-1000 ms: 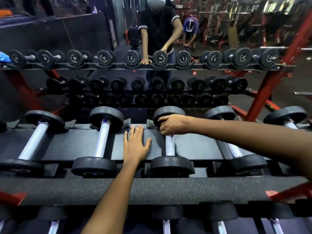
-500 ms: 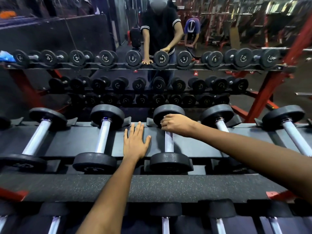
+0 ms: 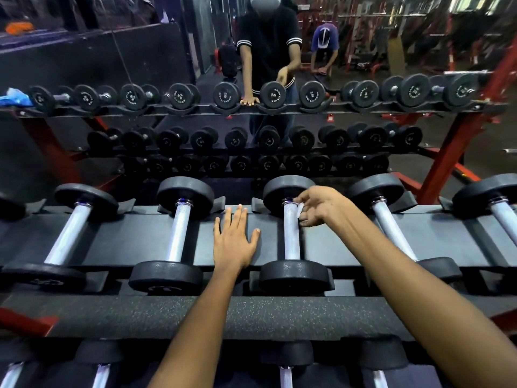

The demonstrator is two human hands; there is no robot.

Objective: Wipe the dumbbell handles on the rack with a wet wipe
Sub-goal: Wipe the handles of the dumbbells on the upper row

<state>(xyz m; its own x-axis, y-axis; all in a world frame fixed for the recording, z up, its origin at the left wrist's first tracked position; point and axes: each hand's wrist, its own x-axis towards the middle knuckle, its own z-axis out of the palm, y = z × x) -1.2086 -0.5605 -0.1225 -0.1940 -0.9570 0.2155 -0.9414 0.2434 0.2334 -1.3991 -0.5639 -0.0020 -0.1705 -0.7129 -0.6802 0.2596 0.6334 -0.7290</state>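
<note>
Two bare hands reach over a black dumbbell rack (image 3: 349, 242). Right hand (image 3: 319, 205) has its fingers loosely curled, pinching a small white wet wipe (image 3: 299, 209) against the far end of a silver dumbbell handle (image 3: 291, 233). Left hand (image 3: 233, 239) lies flat with fingers straight and slightly spread, palm down on the rack's shelf between two dumbbells. More dumbbells line the shelf on both sides, and a mirror (image 3: 195, 65) behind shows the person
</note>
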